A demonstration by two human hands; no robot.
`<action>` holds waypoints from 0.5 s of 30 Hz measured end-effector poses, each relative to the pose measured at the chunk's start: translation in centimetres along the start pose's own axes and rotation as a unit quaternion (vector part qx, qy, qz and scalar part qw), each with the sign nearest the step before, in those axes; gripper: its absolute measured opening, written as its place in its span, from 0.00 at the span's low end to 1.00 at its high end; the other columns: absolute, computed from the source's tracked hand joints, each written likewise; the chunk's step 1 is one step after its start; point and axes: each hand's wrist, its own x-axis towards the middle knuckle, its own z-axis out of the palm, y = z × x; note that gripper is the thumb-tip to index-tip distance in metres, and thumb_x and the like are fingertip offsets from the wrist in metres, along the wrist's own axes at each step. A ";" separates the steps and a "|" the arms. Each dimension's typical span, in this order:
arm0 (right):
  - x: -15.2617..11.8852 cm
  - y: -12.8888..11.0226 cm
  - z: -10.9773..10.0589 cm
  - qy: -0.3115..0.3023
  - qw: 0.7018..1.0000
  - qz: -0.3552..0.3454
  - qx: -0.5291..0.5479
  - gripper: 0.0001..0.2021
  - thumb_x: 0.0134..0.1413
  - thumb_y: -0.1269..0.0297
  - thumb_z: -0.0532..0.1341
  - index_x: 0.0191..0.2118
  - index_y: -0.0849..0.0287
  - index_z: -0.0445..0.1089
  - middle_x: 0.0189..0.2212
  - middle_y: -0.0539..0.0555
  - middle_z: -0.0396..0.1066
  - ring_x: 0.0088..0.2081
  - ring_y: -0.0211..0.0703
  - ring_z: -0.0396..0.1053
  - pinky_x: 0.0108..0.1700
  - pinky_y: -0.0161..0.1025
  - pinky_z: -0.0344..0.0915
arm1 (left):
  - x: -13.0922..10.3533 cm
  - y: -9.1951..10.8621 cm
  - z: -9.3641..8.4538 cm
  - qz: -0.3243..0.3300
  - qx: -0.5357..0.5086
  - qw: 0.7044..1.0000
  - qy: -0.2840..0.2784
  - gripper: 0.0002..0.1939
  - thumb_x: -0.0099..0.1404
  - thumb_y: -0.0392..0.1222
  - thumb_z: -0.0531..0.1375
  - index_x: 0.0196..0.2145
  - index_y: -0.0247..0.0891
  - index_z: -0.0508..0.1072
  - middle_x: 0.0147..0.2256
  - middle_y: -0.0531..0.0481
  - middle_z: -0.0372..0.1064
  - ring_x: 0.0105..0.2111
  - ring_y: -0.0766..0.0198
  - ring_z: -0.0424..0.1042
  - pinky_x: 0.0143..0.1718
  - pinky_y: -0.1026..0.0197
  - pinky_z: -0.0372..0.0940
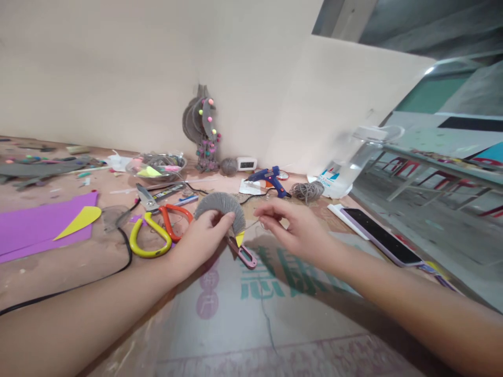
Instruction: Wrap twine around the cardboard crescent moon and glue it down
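Note:
My left hand (212, 228) is closed on a curved crescent wrapped in grey yarn (222, 204), thumb on its near face. A small yellow bare end (239, 239) of the crescent shows at its lower right. To the right, my right hand (293, 228) pinches a thin grey yarn strand (253, 224) that runs to the crescent. Just under the yellow end lies a tool with a pink looped handle (247, 256); its other end is hidden. Beside my left hand rest scissors (151, 238) with one yellow and one orange-red handle.
Purple sheets (43, 220) with a yellow cut piece (80, 221) lie left, near a black cord (129, 246). Behind are a blue glue gun (271, 178), a yarn bundle (307, 192) and a hanging pompom decoration (202, 123). A phone (381, 235) and clear jug (348, 162) stand right.

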 end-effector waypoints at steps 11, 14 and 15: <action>-2.0 1.9 2.1 0.005 0.984 0.146 0.102 0.06 0.53 0.64 0.58 0.31 0.59 0.70 0.26 0.49 0.71 0.27 0.34 0.66 0.29 0.31 0.61 | 0.0 0.2 0.2 -0.028 -0.037 0.998 -0.047 0.18 0.59 0.52 0.53 0.18 0.38 0.63 0.18 0.56 0.62 0.21 0.67 0.63 0.24 0.65 0.56; -2.1 2.1 2.2 0.016 0.983 0.147 0.106 0.06 0.53 0.63 0.58 0.31 0.59 0.70 0.25 0.49 0.71 0.26 0.34 0.65 0.28 0.31 0.60 | -0.1 0.4 0.2 -0.031 -0.033 0.997 -0.059 0.18 0.60 0.51 0.53 0.18 0.38 0.63 0.18 0.56 0.63 0.20 0.68 0.63 0.23 0.66 0.56; -2.1 2.2 2.2 0.018 0.983 0.147 0.106 0.06 0.53 0.63 0.58 0.31 0.59 0.70 0.25 0.49 0.71 0.26 0.34 0.65 0.28 0.31 0.60 | -0.2 0.4 0.2 -0.032 -0.027 0.997 -0.064 0.18 0.60 0.52 0.53 0.18 0.38 0.63 0.18 0.56 0.63 0.19 0.68 0.62 0.23 0.66 0.56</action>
